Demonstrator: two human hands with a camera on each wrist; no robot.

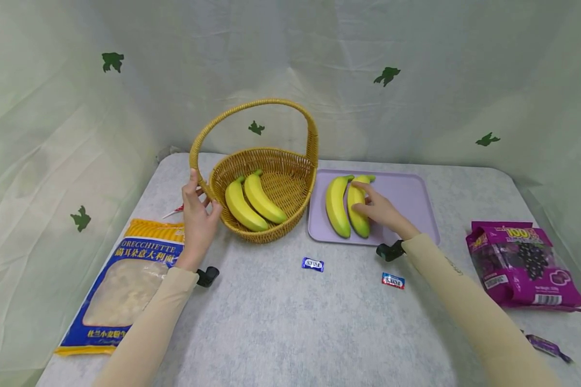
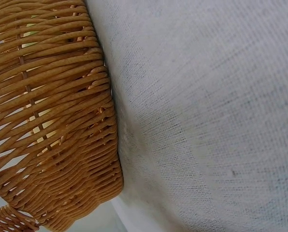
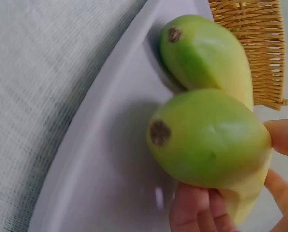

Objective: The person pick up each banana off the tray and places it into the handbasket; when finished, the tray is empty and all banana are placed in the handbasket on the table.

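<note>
My left hand (image 1: 199, 220) grips the wicker basket (image 1: 290, 228) at its left side, by the foot of its tall handle. Two yellow bananas (image 1: 255, 201) lie inside the basket. In the left wrist view the woven wall (image 2: 52, 106) fills the left part, and the hand is out of sight. On the lilac tray (image 1: 406, 201), two more bananas lie side by side. My right hand (image 1: 380, 209) holds the right-hand banana (image 1: 357, 207), thumb on one side and fingers on the other. The other banana (image 1: 337, 207) lies against its left. Both green tips face the right wrist camera.
A blue and yellow pasta bag (image 1: 126, 290) lies at left, a lollipop (image 1: 173, 212) behind it. Two small wrapped candies, one blue (image 1: 312, 264) and one red-blue (image 1: 393, 280), lie in front of the tray. A purple candy bag (image 1: 525, 266) and a purple wrapped sweet (image 1: 548, 346) are at right.
</note>
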